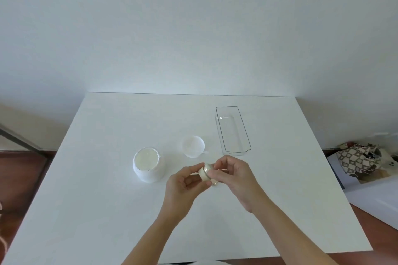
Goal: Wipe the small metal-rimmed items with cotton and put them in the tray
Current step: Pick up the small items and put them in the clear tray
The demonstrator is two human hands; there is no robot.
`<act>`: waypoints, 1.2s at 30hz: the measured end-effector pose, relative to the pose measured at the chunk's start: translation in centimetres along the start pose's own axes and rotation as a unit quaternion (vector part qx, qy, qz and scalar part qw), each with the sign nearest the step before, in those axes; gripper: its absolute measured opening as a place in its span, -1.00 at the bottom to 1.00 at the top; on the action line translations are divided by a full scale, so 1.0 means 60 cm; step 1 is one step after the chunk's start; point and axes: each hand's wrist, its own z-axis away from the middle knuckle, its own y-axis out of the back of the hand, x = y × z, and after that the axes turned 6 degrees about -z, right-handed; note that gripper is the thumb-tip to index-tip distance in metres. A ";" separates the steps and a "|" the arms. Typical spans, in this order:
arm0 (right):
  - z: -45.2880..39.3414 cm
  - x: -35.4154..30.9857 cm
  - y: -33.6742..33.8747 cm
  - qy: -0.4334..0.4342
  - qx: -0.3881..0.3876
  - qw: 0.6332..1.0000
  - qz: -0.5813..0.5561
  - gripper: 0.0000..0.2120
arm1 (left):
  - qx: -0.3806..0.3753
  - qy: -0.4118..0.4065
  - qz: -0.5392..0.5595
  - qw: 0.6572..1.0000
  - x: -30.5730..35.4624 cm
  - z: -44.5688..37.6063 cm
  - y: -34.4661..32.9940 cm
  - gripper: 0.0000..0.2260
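Note:
A small round item with a pale metal rim [205,171] is held above the white table [107,200], near its middle. My left hand [183,185] grips it from the left with thumb and fingertips. My right hand [232,176] pinches its right side; another small shiny piece shows just under my right fingers, and I cannot tell if cotton is in that hand. The clear rectangular tray [233,131] stands behind my right hand with nothing visible inside. A white tub of cotton [147,163] sits to the left.
A small white cup with a tab handle [193,146] stands between the tub and the tray. Beyond the table's right edge, a patterned bag [357,161] lies on the floor. A dark metal frame [21,142] is at the far left.

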 end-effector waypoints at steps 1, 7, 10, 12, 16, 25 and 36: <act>-0.002 -0.005 0.003 0.002 -0.011 1.000 0.012 -0.73 | 0.001 0.000 0.003 1.000 0.001 0.000 0.000 -0.64; -0.015 -0.029 0.020 -0.014 -0.068 0.996 0.061 -0.69 | 0.009 0.001 0.009 1.000 0.005 -0.005 0.000 -0.62; -0.016 -0.038 0.022 -0.014 -0.084 0.993 0.076 -0.71 | 0.009 -0.007 0.013 1.000 0.007 -0.006 0.003 -0.67; -0.015 -0.041 0.023 -0.008 -0.094 0.992 0.087 -0.71 | 0.003 -0.011 0.014 1.000 0.008 -0.006 0.004 -0.69; -0.017 -0.048 0.027 0.013 -0.125 0.987 0.103 -0.72 | -0.008 -0.012 0.019 1.000 0.012 -0.006 0.004 -0.72; -0.021 -0.055 0.021 0.006 -0.060 0.962 0.266 -0.50 | -0.024 -0.021 0.015 0.999 0.018 -0.005 0.000 -0.66; -0.021 -0.056 0.027 0.028 -0.096 0.966 0.238 -0.64 | -0.019 -0.009 0.011 1.000 0.014 -0.004 0.003 -0.66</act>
